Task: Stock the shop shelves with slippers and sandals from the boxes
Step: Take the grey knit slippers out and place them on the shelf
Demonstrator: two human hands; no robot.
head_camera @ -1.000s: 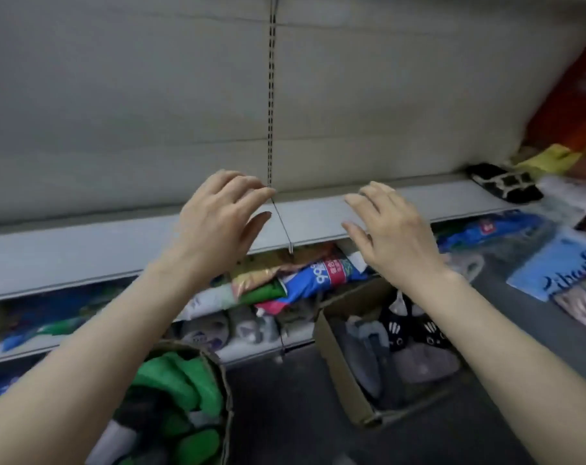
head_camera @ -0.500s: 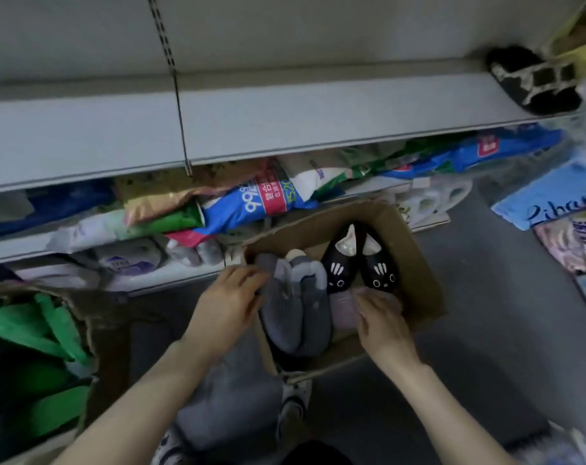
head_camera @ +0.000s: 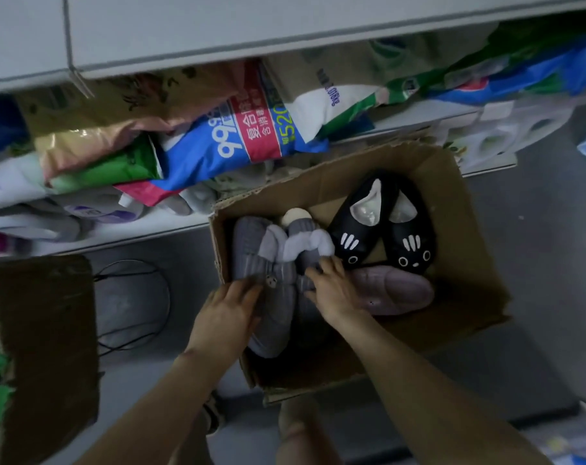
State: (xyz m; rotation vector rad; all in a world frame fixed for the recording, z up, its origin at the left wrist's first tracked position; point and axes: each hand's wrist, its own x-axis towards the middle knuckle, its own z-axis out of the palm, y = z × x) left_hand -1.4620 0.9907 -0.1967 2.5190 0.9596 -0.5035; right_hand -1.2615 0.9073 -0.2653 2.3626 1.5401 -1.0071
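Gripping with both hands: left hand has its fingers curled over the outer side of the grey slippers, and right hand has its fingertips curled onto the inner one near the collar. Neither hand is flat.

Count: 2 hands, 2 grey slippers side by side, 2 black slippers with cat faces, 1 mauve slipper, 2 boxes.

Delta: 1.0 s ago both hands were up at the shelf, fingers loose and holding nothing. 0.5 s ago the left hand was at the grey pair's left edge and the right hand lay on the mauve slipper. Now both are on the grey pair.

The grey pair sits directly under both hands, at the left end of the box, toes towards the person. The black pair is just right of it, beyond the right hand. The mauve slipper lies across, touching the right hand's outer edge.

Second box stands well left with green items inside. Bags are piled on the lower shelf behind.
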